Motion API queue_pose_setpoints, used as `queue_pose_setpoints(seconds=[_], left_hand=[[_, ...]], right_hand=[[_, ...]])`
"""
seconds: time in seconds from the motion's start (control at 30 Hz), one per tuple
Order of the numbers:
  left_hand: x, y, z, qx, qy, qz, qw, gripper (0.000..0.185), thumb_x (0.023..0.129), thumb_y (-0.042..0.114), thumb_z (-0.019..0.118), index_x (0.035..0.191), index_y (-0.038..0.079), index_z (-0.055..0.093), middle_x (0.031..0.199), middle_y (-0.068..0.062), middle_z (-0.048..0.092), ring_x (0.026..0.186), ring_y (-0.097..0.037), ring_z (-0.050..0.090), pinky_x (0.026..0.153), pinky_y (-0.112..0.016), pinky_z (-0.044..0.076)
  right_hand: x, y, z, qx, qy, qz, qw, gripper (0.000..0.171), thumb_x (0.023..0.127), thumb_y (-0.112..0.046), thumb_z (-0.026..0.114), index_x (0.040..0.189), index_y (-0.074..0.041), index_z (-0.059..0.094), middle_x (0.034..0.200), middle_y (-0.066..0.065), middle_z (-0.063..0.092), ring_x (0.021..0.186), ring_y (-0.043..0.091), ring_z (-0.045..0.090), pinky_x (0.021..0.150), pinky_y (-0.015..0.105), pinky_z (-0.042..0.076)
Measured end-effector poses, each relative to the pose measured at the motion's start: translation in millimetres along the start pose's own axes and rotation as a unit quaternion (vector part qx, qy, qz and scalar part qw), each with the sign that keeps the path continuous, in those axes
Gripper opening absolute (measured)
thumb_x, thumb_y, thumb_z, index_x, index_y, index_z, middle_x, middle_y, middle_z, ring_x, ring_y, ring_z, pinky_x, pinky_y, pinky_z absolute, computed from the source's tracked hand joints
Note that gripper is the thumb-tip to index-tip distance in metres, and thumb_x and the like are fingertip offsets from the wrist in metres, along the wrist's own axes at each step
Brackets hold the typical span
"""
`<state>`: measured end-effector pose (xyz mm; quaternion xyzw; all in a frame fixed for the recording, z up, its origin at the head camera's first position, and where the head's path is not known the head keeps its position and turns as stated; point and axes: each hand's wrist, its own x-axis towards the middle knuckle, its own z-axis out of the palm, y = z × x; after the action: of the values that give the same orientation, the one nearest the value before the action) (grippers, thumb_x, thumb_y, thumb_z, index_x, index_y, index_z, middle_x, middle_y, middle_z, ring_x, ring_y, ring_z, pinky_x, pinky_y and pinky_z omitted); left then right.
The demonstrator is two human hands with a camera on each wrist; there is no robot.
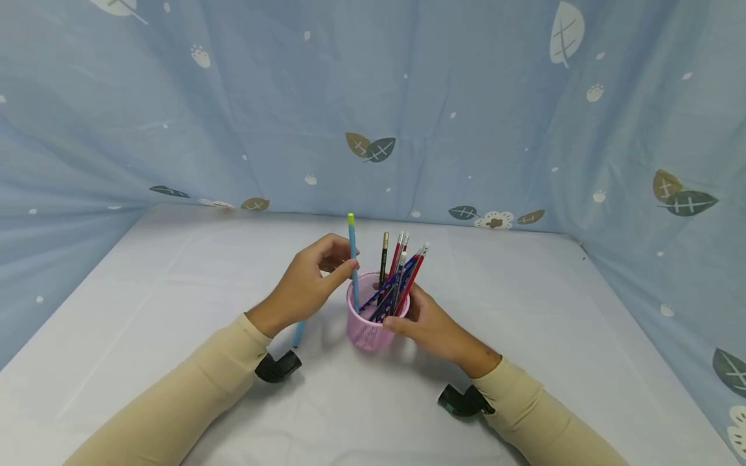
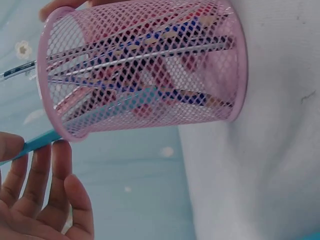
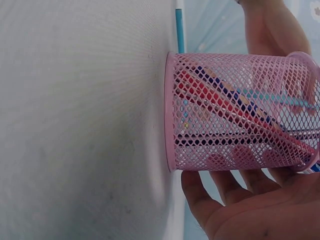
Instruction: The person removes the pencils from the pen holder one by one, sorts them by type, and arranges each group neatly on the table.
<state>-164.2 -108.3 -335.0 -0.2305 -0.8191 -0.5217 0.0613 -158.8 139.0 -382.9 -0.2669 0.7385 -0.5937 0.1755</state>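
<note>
Left hand (image 1: 305, 285) pinches a blue pencil (image 1: 352, 259) upright at the rim of a pink mesh cup (image 1: 368, 320); right hand (image 1: 434, 327) wraps round the cup's side.

The cup stands mid-table on the white table (image 1: 553, 336), already crowded with red, blue and black pencils (image 1: 399, 275) leaning right. Another blue pencil (image 1: 299, 333) lies on the table under the left wrist. Blue leaf-print cloth (image 1: 466, 103) walls the back and both sides; bare table lies open around the cup.
</note>
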Motion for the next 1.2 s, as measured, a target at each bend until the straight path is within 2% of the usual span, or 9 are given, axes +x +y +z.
queue_pose_setpoints(seconds=[0.2,0.33,0.53,0.73,0.87,1.07,1.2], left_hand=[[-0.3,4.6,-10.3,-0.036,0.018,-0.005,0.9992,0.019,0.102,0.022,0.058,0.119,0.013,0.057,0.105,-0.008,0.068,0.087,-0.016,0.07,0.084,-0.039,0.055],[0.3,8.7,-17.6,-0.064,0.04,0.007,0.9971,0.02,0.102,0.018,0.058,0.12,0.008,0.056,0.105,-0.012,0.067,0.087,-0.018,0.069,0.085,-0.034,0.057],[2.4,15.1,-24.6,-0.082,0.061,0.016,0.9946,0.024,0.103,0.015,0.056,0.125,0.005,0.053,0.104,-0.014,0.066,0.085,-0.018,0.068,0.08,-0.028,0.055],[4.8,14.6,-30.4,-0.113,0.066,0.0,0.9914,0.035,0.103,0.013,0.053,0.136,0.006,0.044,0.1,-0.013,0.065,0.081,-0.018,0.067,0.078,-0.028,0.054],[5.8,11.1,-35.5,-0.136,0.077,-0.018,0.9875,0.036,0.104,0.011,0.05,0.138,0.006,0.042,0.096,-0.011,0.064,0.078,-0.017,0.066,0.076,-0.029,0.055],[9.1,4.4,-41.6,-0.125,0.08,-0.05,0.9878,0.032,0.104,0.012,0.048,0.135,0.006,0.044,0.091,-0.007,0.065,0.076,-0.017,0.066,0.076,-0.029,0.056],[11.0,-1.6,-45.5,-0.114,0.074,-0.07,0.9883,0.028,0.104,0.013,0.049,0.131,0.006,0.047,0.086,0.0,0.067,0.075,-0.018,0.066,0.075,-0.028,0.054]], right_hand=[[2,1,1,0.006,-0.005,-0.003,1.0,0.085,0.093,-0.034,0.072,0.156,-0.008,0.022,0.151,0.019,0.044,0.134,0.035,0.052,0.108,0.043,0.046],[2,0,1,0.004,-0.006,-0.005,1.0,0.085,0.093,-0.035,0.072,0.156,-0.009,0.022,0.151,0.018,0.045,0.133,0.035,0.053,0.108,0.044,0.046],[1,-1,0,0.001,-0.004,-0.003,1.0,0.086,0.092,-0.036,0.072,0.156,-0.009,0.022,0.151,0.018,0.045,0.133,0.035,0.053,0.107,0.044,0.047],[0,-1,0,0.002,-0.001,0.0,1.0,0.088,0.092,-0.038,0.073,0.156,-0.008,0.022,0.151,0.018,0.044,0.135,0.036,0.051,0.109,0.045,0.045],[-1,-1,0,0.004,-0.001,0.001,1.0,0.087,0.091,-0.038,0.073,0.156,-0.007,0.023,0.15,0.018,0.045,0.135,0.036,0.051,0.108,0.04,0.046],[-1,-1,0,0.011,-0.003,-0.002,1.0,0.085,0.092,-0.035,0.073,0.156,-0.007,0.023,0.15,0.021,0.045,0.134,0.038,0.051,0.106,0.034,0.048],[-1,-2,0,0.011,-0.003,-0.003,1.0,0.085,0.092,-0.033,0.073,0.156,-0.006,0.022,0.15,0.023,0.044,0.134,0.039,0.051,0.105,0.033,0.048]])
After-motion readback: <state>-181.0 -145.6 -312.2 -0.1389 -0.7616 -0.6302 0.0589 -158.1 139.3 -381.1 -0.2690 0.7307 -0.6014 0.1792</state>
